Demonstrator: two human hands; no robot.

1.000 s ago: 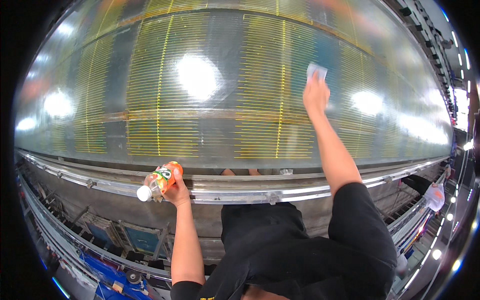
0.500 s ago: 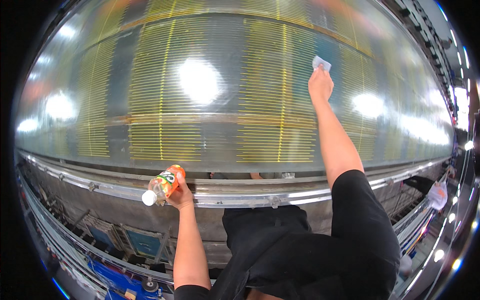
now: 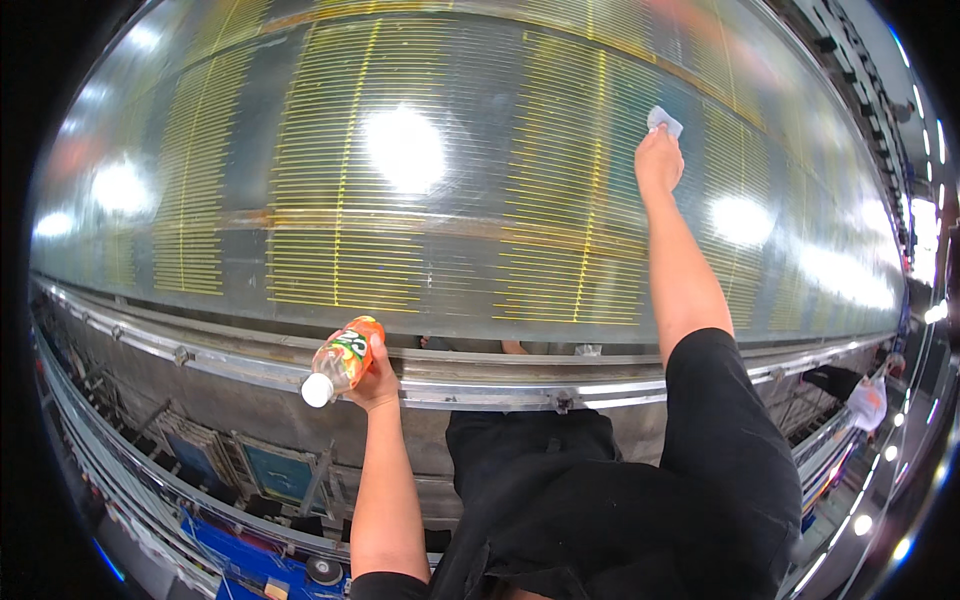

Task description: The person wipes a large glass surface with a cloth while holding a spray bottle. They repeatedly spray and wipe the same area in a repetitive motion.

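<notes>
In my left hand is a clear plastic bottle with an orange and green label and a white cap. I grip it tilted, cap toward me and to the left, over the metal rail at the table's near edge. My right hand reaches far out over the glossy tabletop, closed on a pale folded cloth. The cloth appears to lie against the surface, beside a column of fine yellow lines. Bright lamp reflections cover parts of the top.
A metal rail runs along the near edge, between my body and the tabletop. Framed screens stand below on the left, near a blue surface. At the right end hangs a white plastic bag.
The cloth and my right hand have shifted slightly right. My left hand with the bottle has also moved a little right. The tabletop pattern sits somewhat further right in view.
</notes>
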